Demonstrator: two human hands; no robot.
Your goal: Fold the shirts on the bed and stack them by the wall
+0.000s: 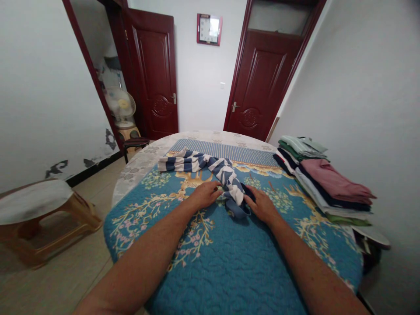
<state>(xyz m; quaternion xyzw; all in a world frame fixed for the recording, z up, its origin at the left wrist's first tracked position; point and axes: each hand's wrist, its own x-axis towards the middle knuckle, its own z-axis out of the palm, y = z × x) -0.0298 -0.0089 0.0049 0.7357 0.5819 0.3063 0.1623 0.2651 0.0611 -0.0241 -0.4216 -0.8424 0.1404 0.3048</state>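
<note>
A crumpled blue-and-white striped shirt lies on a teal quilted cover, one striped part stretched out to the left and a plain blue part bunched nearest me. My left hand is at the shirt's left edge, its fingers curled and closed on the cloth. On the other side, my right hand pinches the near end, with the thumb in front and dark navy cloth beside the fingers. Part of the shirt between the hands is twisted, so its full outline is hidden.
A stack of folded clothes stands on the table's right side. The round table's pale patterned cloth shows around the quilted cover. A stool is at left; a fan stands by the open door.
</note>
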